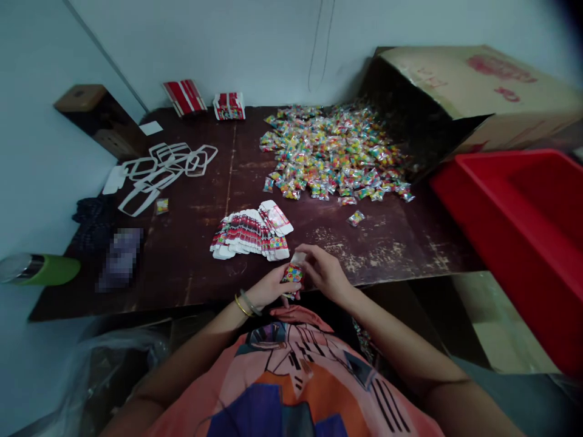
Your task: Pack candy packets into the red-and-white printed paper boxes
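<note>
At the table's front edge my left hand (274, 286) is closed around a small printed candy box (293, 274), red with colourful dots. My right hand (324, 272) pinches the white flap at the top of that same box. Just beyond my hands lies a fanned stack of flat, unfolded candy boxes (248, 233). Farther back, a large heap of small clear candy packets (332, 152) spreads over the table. One loose candy packet (356, 218) lies between the heap and my right hand. Whether anything is inside the held box cannot be seen.
A tipped cardboard carton (483, 85) and a red bin (505, 243) stand at the right. On the left are white paper bands (164, 167), a dark upright box (104, 121) and a green bottle (50, 269). Bundled cartons (229, 106) sit by the wall.
</note>
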